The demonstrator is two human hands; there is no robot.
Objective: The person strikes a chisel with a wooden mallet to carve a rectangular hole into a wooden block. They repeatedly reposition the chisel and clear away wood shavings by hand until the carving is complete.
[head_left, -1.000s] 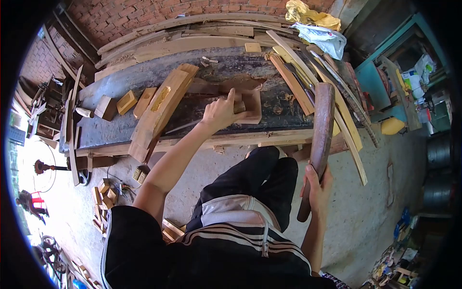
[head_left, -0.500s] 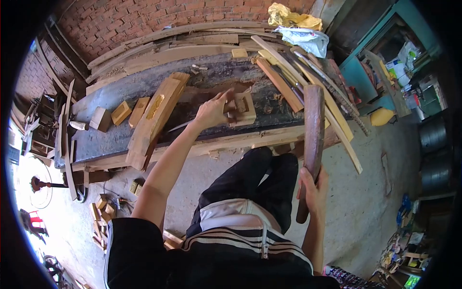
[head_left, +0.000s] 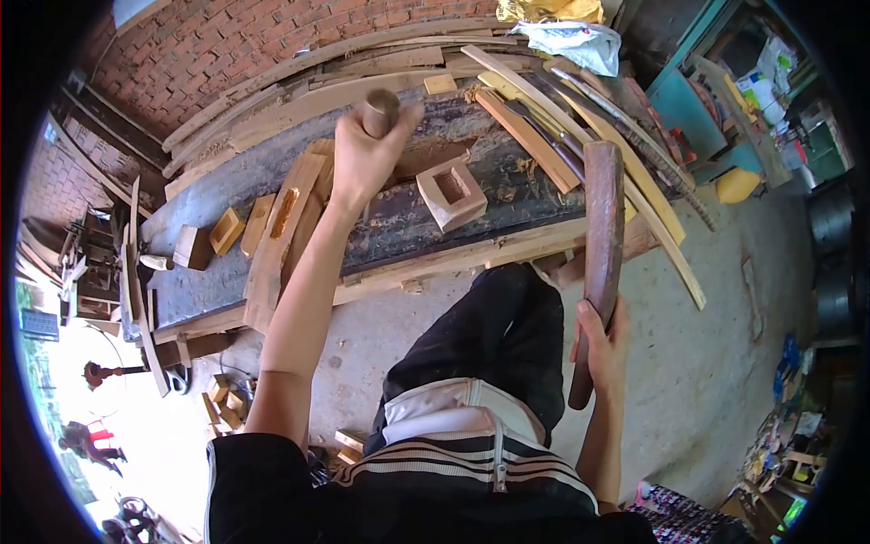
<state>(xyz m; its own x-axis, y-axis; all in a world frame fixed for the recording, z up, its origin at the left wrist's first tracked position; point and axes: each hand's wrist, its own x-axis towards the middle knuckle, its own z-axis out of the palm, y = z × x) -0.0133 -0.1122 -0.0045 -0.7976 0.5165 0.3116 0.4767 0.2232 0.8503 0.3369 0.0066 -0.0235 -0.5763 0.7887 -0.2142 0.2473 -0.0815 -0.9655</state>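
Raised over the bench, my left hand [head_left: 362,163] is wrapped round a chisel [head_left: 381,107]. Its round handle end faces up, and its blade is hidden. My right hand [head_left: 605,349] grips a long, dark wooden club [head_left: 603,222] near its lower end, holding it nearly upright in front of the bench. Between the two hands, a wooden block [head_left: 460,216] with a squarish recess cut into its top sits on the dark bench top [head_left: 399,227]. A thicker board [head_left: 270,245] with a long slot lies to the left of the block, behind my left forearm.
Small wooden blocks [head_left: 227,231] stand at the bench's left. Long strips [head_left: 648,204] and several tools lie at the right, some overhanging the front edge. Curved planks [head_left: 317,113] line the brick wall, with a white bag [head_left: 575,43] at the back. Offcuts lie on the floor.
My left hand has lifted up and left from the recessed block, bringing the chisel upright. The block now shows fully and sits turned. My right hand still holds the club, slightly farther right.
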